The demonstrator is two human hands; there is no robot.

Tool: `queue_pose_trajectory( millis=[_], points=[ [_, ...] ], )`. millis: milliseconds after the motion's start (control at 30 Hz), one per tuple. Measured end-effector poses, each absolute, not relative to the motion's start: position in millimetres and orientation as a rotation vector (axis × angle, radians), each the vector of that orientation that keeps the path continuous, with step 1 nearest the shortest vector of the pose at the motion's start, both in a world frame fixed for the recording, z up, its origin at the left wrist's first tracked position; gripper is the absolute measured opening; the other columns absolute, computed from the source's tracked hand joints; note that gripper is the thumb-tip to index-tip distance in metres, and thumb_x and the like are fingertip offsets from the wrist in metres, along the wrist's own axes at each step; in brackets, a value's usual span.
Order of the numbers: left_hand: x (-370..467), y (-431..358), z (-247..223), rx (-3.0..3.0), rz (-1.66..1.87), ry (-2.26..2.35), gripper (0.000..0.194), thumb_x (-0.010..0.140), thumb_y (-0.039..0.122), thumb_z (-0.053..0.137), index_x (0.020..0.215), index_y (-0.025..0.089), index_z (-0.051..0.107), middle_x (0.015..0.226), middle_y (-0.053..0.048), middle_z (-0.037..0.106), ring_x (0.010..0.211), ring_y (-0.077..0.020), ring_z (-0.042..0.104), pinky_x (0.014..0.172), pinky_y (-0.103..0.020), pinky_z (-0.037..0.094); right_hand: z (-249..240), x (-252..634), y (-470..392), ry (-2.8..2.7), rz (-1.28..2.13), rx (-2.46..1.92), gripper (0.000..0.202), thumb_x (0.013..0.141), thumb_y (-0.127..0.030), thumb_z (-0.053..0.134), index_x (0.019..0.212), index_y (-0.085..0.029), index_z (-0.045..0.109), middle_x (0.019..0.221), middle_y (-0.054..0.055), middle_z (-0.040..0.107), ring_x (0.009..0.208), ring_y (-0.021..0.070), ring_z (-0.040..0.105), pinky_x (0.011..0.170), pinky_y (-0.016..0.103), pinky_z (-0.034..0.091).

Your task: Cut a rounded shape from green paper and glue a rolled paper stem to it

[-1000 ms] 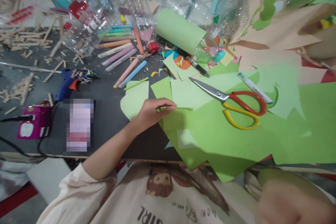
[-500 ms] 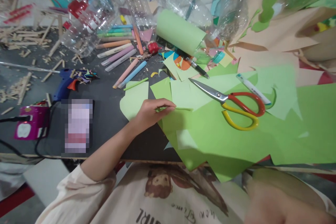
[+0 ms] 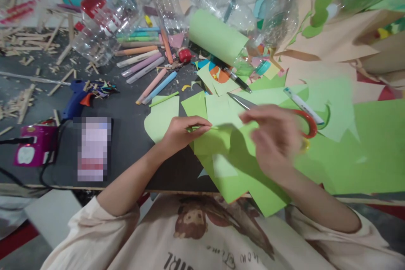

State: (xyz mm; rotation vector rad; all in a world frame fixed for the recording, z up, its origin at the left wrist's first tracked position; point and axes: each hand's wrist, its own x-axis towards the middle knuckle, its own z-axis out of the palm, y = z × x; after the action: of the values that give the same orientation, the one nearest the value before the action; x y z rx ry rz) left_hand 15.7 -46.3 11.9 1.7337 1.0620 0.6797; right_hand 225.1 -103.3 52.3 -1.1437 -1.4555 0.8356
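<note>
A thin rolled green paper strip (image 3: 215, 127) is pinched between the thumb and fingers of my left hand (image 3: 185, 133), above the green sheets. My right hand (image 3: 274, 135) is blurred by motion, its fingers apart and curved, with nothing seen in it. It hovers over the scissors (image 3: 308, 122), hiding most of the blades and part of the red and yellow handles. Large green paper sheets (image 3: 341, 164) lie beneath. Another green paper roll (image 3: 164, 99) rests on a pale green piece (image 3: 164, 114) left of the sheets.
A blue glue gun (image 3: 74, 101), a phone (image 3: 94, 147) and a magenta box (image 3: 36, 152) are at the left. Markers (image 3: 142, 65), a black pen (image 3: 237, 80), clear bottles (image 3: 98, 38) and a green-wrapped bottle (image 3: 218, 38) lie farther back. Wood scraps (image 3: 25, 42) cover the back left.
My right hand has risen from the lower right near my lap to above the scissors. My left hand keeps its pinch on the strip, almost unmoved.
</note>
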Motion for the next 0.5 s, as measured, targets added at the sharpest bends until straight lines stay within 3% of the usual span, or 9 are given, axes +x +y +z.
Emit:
queue_pose_trajectory(
  millis=[67,233,367,500],
  points=[
    [16.0,-45.9,13.2,1.721,0.685,1.066,0.036,0.086,0.052,0.062,0.083,0.019,0.076,0.085,-0.005,0.079,0.075,-0.0156,0.071,0.065,-0.021,0.051,30.1,212.6,-80.8,-1.523,0.855,-1.168,0.020,0.090,-0.039,0.062,0.107,-0.026,0.061,0.108,0.007,0.068,0.099,0.0217,0.064,0.079,0.038,0.054],
    [18.4,-44.3,15.7,1.662,0.677,1.110,0.034,0.085,0.051,0.063,0.084,0.019,0.076,0.085,-0.005,0.078,0.076,-0.0161,0.070,0.069,-0.022,0.052,7.1,202.9,-71.3,-1.524,1.118,-1.248,0.012,0.088,-0.035,0.063,0.087,-0.024,0.065,0.081,0.001,0.071,0.075,0.0175,0.066,0.069,0.033,0.055],
    [19.9,-43.7,16.5,1.598,0.641,1.133,0.032,0.080,0.047,0.068,0.093,0.019,0.075,0.091,-0.005,0.078,0.079,-0.0167,0.070,0.066,-0.022,0.050,5.7,206.4,-73.8,-1.415,1.120,-1.268,0.014,0.085,-0.036,0.067,0.079,-0.024,0.068,0.078,0.001,0.073,0.074,0.0180,0.067,0.071,0.033,0.056],
    [20.2,-43.8,18.4,1.605,0.643,1.153,0.023,0.083,0.039,0.064,0.086,0.020,0.077,0.084,-0.003,0.077,0.072,-0.0150,0.067,0.059,-0.021,0.046,3.4,209.2,-70.0,-1.366,1.211,-1.217,0.017,0.082,-0.041,0.072,0.080,-0.023,0.070,0.079,0.002,0.073,0.075,0.0169,0.068,0.070,0.032,0.056]
  ],
)
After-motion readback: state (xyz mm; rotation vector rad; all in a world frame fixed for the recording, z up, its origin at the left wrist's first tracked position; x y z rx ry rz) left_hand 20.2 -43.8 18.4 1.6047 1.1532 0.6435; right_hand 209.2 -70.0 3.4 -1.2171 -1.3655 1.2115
